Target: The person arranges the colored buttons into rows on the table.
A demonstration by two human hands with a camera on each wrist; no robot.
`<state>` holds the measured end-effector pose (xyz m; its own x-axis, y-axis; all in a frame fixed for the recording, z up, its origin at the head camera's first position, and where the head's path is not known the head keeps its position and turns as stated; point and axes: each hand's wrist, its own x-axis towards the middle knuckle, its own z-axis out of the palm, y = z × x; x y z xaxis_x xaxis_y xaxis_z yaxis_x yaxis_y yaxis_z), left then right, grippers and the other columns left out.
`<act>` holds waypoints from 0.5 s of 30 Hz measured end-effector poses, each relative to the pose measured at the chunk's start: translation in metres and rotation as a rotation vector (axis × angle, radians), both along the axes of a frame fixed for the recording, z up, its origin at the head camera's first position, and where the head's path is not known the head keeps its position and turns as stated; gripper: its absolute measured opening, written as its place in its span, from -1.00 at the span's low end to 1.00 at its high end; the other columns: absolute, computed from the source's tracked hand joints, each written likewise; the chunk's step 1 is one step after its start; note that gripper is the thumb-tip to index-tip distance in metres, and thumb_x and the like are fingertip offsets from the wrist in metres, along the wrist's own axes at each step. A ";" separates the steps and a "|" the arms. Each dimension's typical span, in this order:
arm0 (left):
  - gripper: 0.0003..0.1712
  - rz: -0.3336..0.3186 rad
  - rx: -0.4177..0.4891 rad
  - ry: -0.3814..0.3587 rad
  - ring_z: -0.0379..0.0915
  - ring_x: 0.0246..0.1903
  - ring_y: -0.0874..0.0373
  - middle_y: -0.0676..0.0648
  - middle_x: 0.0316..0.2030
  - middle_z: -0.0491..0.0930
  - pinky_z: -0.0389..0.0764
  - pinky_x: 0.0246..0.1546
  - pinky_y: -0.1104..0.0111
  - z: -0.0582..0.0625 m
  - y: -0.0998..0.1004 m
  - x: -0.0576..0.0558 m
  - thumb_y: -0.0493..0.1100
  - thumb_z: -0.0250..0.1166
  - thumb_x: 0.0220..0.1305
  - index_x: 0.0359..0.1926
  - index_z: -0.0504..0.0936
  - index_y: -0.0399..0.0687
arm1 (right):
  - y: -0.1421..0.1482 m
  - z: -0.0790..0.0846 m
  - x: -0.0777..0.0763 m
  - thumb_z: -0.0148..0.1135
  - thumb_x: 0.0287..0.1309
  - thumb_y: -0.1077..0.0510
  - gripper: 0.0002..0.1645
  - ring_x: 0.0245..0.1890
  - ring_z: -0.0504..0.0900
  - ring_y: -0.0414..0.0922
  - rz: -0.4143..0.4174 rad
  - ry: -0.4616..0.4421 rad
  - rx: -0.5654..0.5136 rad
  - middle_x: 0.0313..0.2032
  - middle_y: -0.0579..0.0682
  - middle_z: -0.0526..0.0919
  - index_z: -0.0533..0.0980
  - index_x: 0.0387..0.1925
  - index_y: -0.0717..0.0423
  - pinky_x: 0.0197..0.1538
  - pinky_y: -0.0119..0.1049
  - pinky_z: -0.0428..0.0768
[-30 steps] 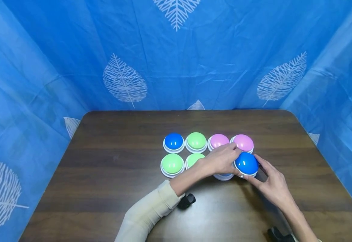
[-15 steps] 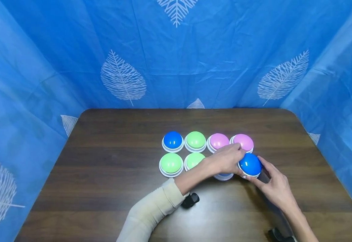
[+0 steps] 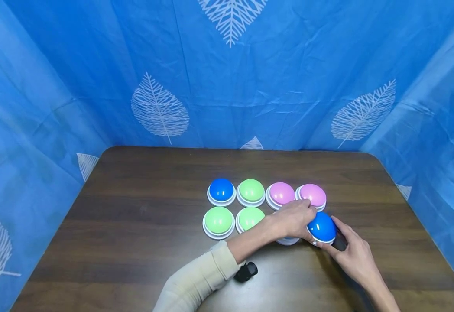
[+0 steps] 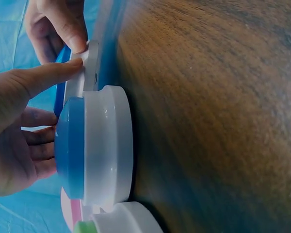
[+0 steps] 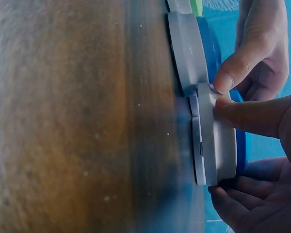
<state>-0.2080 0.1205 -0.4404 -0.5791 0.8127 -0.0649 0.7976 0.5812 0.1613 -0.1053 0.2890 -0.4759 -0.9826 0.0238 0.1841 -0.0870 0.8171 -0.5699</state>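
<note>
Both hands hold one blue domed push button (image 3: 322,227) with a white base, at the right end of the front row. My left hand (image 3: 295,218) reaches over the row to grip its left side, thumb on the white base (image 4: 77,80). From the right, my right hand (image 3: 357,255) grips the opposite side, with its thumb on the base and its fingers around the far edge (image 5: 223,141). In the right wrist view this button sits a little higher than its neighbours. A second blue button (image 4: 70,145) stands under my left hand, mostly hidden in the head view.
Behind the hands are two pink buttons (image 3: 282,193), a green button (image 3: 251,190) and a blue button (image 3: 221,190). Two more green buttons (image 3: 218,220) stand at the front left. Brown wooden table (image 3: 133,242); blue leaf-patterned cloth (image 3: 250,86) hangs behind it.
Both hands have shifted the held blue button slightly right and nearer, away from the pink button behind it. The other buttons keep their places; the head view has tilted a little.
</note>
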 end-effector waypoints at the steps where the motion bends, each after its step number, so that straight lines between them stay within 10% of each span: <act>1: -0.17 -0.001 -0.002 -0.002 0.35 -0.20 0.33 0.11 -0.10 0.48 0.47 -0.14 0.56 0.000 0.001 0.000 0.39 0.45 -0.04 0.18 0.57 0.06 | 0.001 0.000 0.001 0.56 -0.02 0.10 -0.04 0.10 0.47 0.45 -0.002 -0.002 0.001 0.16 0.48 0.45 0.31 0.32 0.42 0.04 0.30 0.45; 15: -0.26 0.002 0.003 0.037 0.40 -0.24 0.34 0.13 -0.16 0.50 0.48 -0.17 0.55 -0.004 0.007 0.003 0.37 0.48 -0.04 0.08 0.63 0.09 | 0.004 -0.002 0.003 0.55 0.00 0.05 -0.02 0.10 0.46 0.47 -0.019 -0.068 0.003 0.16 0.52 0.42 0.28 0.32 0.45 0.05 0.32 0.46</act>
<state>-0.2048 0.1278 -0.4445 -0.5828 0.8115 -0.0410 0.8018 0.5826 0.1335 -0.1027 0.2933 -0.4784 -0.9922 0.0424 0.1173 -0.0325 0.8197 -0.5719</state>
